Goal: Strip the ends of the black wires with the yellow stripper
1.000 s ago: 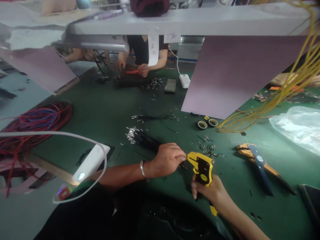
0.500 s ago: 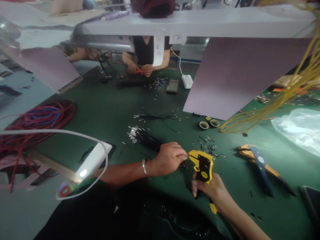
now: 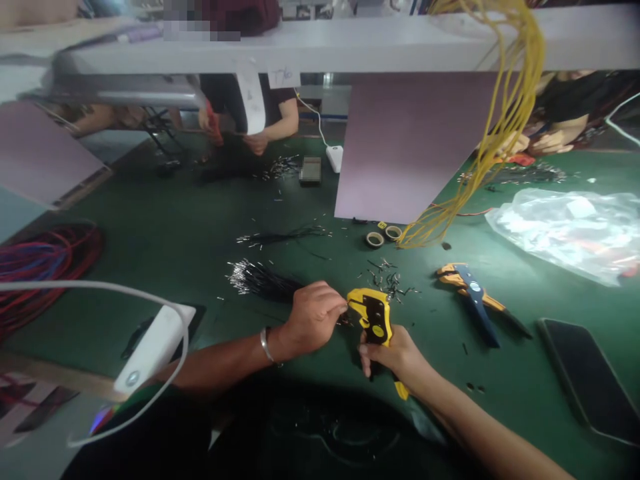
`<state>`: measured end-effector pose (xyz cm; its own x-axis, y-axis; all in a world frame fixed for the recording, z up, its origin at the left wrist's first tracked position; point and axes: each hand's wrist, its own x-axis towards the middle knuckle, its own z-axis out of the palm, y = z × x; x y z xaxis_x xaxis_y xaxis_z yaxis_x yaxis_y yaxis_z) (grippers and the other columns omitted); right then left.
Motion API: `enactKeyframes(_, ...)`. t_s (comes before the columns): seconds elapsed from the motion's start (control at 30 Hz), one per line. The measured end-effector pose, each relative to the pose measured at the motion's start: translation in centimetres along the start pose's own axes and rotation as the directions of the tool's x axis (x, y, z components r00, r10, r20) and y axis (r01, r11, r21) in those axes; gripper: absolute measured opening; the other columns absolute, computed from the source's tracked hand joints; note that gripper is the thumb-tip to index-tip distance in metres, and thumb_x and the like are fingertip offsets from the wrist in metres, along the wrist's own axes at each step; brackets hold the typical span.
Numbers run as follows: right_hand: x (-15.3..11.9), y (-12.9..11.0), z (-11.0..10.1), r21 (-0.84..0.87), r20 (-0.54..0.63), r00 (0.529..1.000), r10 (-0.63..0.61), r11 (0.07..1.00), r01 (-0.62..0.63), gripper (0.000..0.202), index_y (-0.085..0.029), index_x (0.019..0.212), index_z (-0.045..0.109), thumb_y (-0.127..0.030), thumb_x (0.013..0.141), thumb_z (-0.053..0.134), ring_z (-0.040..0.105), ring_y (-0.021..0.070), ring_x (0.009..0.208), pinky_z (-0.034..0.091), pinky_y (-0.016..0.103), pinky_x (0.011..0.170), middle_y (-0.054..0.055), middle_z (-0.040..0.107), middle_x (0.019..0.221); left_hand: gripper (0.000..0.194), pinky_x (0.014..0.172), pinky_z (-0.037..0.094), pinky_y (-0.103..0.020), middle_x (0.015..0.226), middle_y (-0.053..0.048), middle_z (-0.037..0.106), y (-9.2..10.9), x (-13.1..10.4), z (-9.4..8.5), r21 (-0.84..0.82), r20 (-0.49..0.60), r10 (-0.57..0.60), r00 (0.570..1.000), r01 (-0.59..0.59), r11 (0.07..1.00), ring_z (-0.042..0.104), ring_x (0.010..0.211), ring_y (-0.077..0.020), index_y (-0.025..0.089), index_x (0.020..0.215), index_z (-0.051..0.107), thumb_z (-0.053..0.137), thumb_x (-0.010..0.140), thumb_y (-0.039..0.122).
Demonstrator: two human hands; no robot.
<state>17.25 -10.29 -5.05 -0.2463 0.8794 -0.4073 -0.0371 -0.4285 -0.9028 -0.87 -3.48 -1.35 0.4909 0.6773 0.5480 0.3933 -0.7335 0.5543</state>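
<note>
My right hand [image 3: 395, 353] is wrapped round the handles of a yellow and black wire stripper [image 3: 375, 317], its jaws pointing left. Right at the jaws, my left hand [image 3: 317, 317] has thumb and forefinger pinched together; whatever is between them is too small to make out. A bundle of black wires [image 3: 270, 280] with bright bare ends lies behind my left hand, which hides part of it. Farther back is a thinner group of black wires [image 3: 285, 235]. Short black offcuts [image 3: 393, 283] are scattered just beyond the stripper.
To the right lie a second wire stripper [image 3: 473, 293], a phone [image 3: 590, 377] and a clear plastic bag [image 3: 565, 227]. Two tape rolls [image 3: 375, 240] sit near hanging yellow wires [image 3: 500, 127]. A white device [image 3: 155, 347] and cable are left. Co-workers' hands [image 3: 257, 142] show across the table.
My view has turned right, so everything sits farther left and the whole phone shows. Both hands keep their hold at the stripper. The facing co-worker's hands have moved apart.
</note>
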Motion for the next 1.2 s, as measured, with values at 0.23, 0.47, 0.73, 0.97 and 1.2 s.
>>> enactKeyframes(0.23,-0.1,-0.5,0.3,0.009,0.000,1.000,0.013,1.000,-0.013,0.016,-0.017,0.065,0.056,-0.029,0.064,0.066,0.051,0.0124,0.039,0.039,0.025,0.045,-0.001,0.061,0.043,0.019,0.061,0.046,-0.028,0.066,-0.004,0.067,0.1,-0.1,0.1,0.033,0.020,0.019,1.000,-0.020,0.999,0.056,0.063,-0.0145,0.016,0.071,0.064,0.052,0.086,0.013)
enactKeyframes(0.47,-0.3,-2.2,-0.7,0.043,-0.086,0.994,-0.064,0.997,0.068,0.011,-0.018,0.066,0.054,-0.026,0.066,0.061,0.050,0.0124,0.040,0.040,0.026,0.048,-0.003,0.059,0.042,0.015,0.062,0.049,-0.025,0.066,-0.002,0.067,-0.8,1.6,-1.5,-0.041,0.019,-0.249,0.968,0.250,0.967,0.061,0.063,-0.0131,0.018,0.069,0.068,0.060,0.081,0.015)
enactKeyframes(0.73,-0.4,-0.6,-1.0,0.046,-0.012,0.997,-0.082,0.996,0.083,0.011,-0.016,0.069,0.057,-0.025,0.069,0.063,0.056,0.0153,0.049,0.043,0.028,0.055,0.000,0.062,0.048,0.010,0.064,0.052,-0.023,0.070,-0.001,0.073,-0.7,1.9,-1.5,-0.155,0.069,-0.511,0.857,0.515,0.843,0.067,0.067,-0.0141,0.017,0.072,0.071,0.063,0.076,0.014)
enactKeyframes(0.97,-1.2,-1.2,-1.3,-0.020,0.046,0.994,-0.103,0.994,0.104,0.014,-0.016,0.074,0.058,-0.028,0.070,0.064,0.057,0.0176,0.058,0.044,0.030,0.059,0.002,0.062,0.058,0.009,0.064,0.052,-0.023,0.070,-0.001,0.073,-1.0,1.7,-1.3,-0.201,0.092,-0.571,0.816,0.576,0.792,0.067,0.067,-0.0145,0.016,0.072,0.072,0.064,0.076,0.014)
enactKeyframes(1.2,-2.3,-1.9,-1.7,-0.342,-0.089,0.965,-0.247,0.918,0.204,0.013,-0.018,0.080,0.061,-0.025,0.071,0.066,0.056,0.0183,0.068,0.046,0.030,0.065,0.003,0.062,0.074,0.010,0.069,0.053,-0.026,0.075,-0.003,0.071,-0.9,1.5,-1.4,-0.136,-0.026,-0.353,0.935,0.346,0.928,0.066,0.071,-0.0150,0.018,0.075,0.071,0.063,0.080,0.015)
